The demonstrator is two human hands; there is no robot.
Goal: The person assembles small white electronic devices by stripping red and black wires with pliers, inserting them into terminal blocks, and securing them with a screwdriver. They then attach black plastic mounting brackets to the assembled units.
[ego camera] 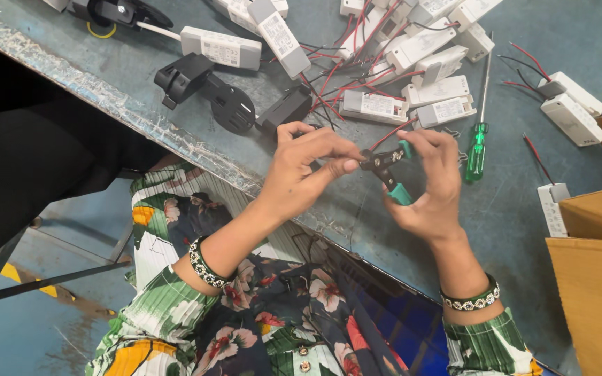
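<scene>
Pliers (388, 170) held by two hands, beside one screwdriver (477, 150).

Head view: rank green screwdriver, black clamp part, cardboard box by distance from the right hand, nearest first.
From the right hand, which holds the teal-handled pliers:
1. Green screwdriver, just beyond the hand on the table.
2. Cardboard box, at the frame's right edge.
3. Black clamp part, far across, past the left hand.
</scene>
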